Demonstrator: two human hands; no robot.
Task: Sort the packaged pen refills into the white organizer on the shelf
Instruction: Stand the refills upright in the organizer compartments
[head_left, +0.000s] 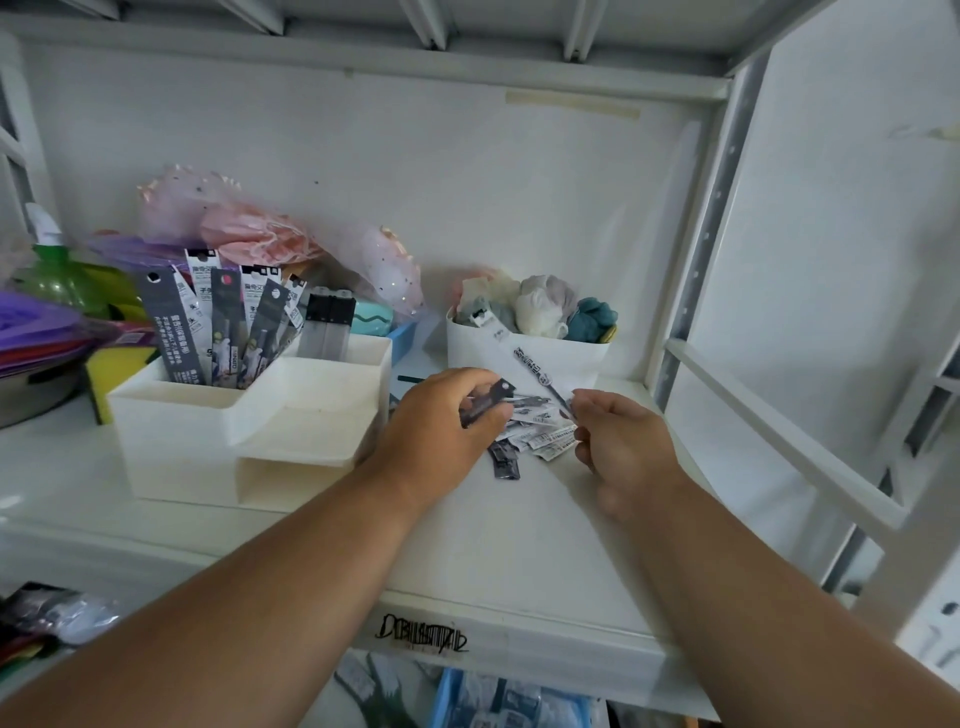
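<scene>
A white metal shelf (519, 545) is seen, closed at the back by a pale wall and bounded on the right by a perforated upright post (711, 218) and a slanted rail (779, 431). The front edge of the shelf carries a black scribbled mark. The white organizer (249, 415) is placed on the left part of the shelf; dark packaged refills (228, 322) are stood upright in its rear compartment, while its lower front trays are seen without content. Behind it, pink and purple fabric items (249, 234) are piled. A small white bin (524, 353) with cloth pieces is placed near the back, to the right. Between organizer and bin, a loose heap of refill packets (535, 441) is spread on the shelf surface; bare shelf is left in front of it. The left hand (441, 421) is curled around one dark packet (488, 402), which is held just above the heap. The right hand (618, 441) is pinched on the end of a long white packet (540, 379), which leans against the bin. Both forearms are stretched in from below.
</scene>
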